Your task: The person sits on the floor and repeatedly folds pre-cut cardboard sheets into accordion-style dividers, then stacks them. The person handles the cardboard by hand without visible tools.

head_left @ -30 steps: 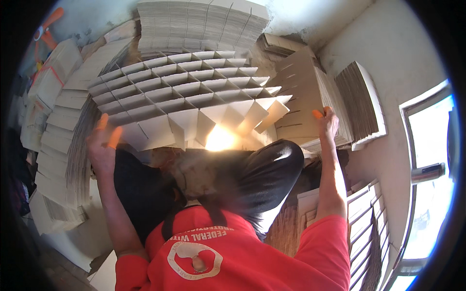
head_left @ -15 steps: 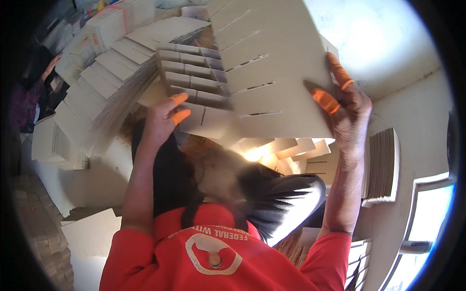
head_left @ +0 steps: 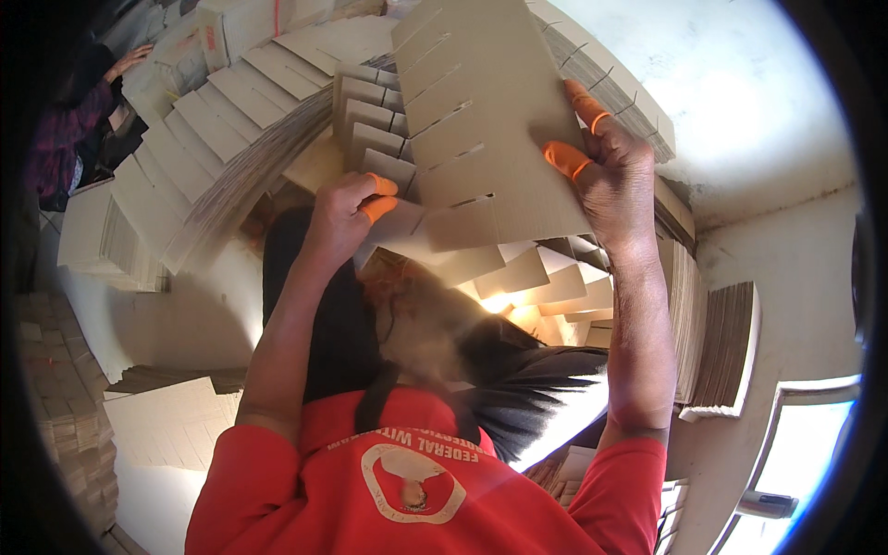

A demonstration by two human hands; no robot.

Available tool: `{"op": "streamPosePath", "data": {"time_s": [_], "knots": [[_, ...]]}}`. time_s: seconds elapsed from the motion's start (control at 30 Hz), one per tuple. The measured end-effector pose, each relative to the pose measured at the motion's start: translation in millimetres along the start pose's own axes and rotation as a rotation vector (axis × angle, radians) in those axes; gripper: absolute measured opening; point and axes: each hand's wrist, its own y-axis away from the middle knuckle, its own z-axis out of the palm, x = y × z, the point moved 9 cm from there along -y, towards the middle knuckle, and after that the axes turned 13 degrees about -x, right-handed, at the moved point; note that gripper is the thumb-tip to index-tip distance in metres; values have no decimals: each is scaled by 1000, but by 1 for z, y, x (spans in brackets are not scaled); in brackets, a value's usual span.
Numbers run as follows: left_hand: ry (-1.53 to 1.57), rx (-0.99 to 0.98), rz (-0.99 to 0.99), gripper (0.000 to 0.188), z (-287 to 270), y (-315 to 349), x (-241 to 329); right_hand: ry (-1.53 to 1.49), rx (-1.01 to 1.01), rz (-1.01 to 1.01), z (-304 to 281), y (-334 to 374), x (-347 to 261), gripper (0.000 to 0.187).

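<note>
A large slotted cardboard sheet (head_left: 518, 120) is tilted up in front of me. My right hand (head_left: 618, 180) grips its right edge between thumb and forefinger, both in orange finger covers. Left of the sheet, a row of narrow upright cardboard strips (head_left: 377, 118) meets its slotted edge; whether they are seated in the slots I cannot tell. My left hand (head_left: 344, 215), also with orange covers on two fingers, pinches the nearest cardboard strip (head_left: 398, 222) at its left end.
Curved rows of stacked cardboard sheets (head_left: 213, 129) lean at the left. More slotted sheets (head_left: 629, 102) stand behind my right hand, another stack (head_left: 726, 342) at the right wall. Fanned cardboard pieces (head_left: 546, 282) lie beyond my knee. Another person (head_left: 74, 139) is at the far left.
The large sheet and my right hand have shifted left, uncovering the slotted stack behind. My left hand has moved right, and the strips now sit at a sharper slant to the sheet.
</note>
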Motion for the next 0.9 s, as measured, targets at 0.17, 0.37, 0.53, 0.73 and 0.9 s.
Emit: {"op": "streamPosePath", "data": {"time_s": [0.17, 0.37, 0.53, 0.73, 0.9], "knots": [[5, -9, 19, 19, 0, -2, 0, -35, -9, 33, 0, -6, 7, 49], [13, -10, 35, 19, 1, -4, 0, 116, -67, 24, 11, -17, 5, 45], [34, -1, 21, 19, 2, -3, -4, 29, -67, 38, 11, -18, -8, 44], [38, -4, 40, 19, 3, -3, -6, 138, -102, 57, 25, -14, 3, 48], [55, 4, 56, 18, 3, -6, -4, 95, -198, 101, 31, -23, -13, 45]]}}
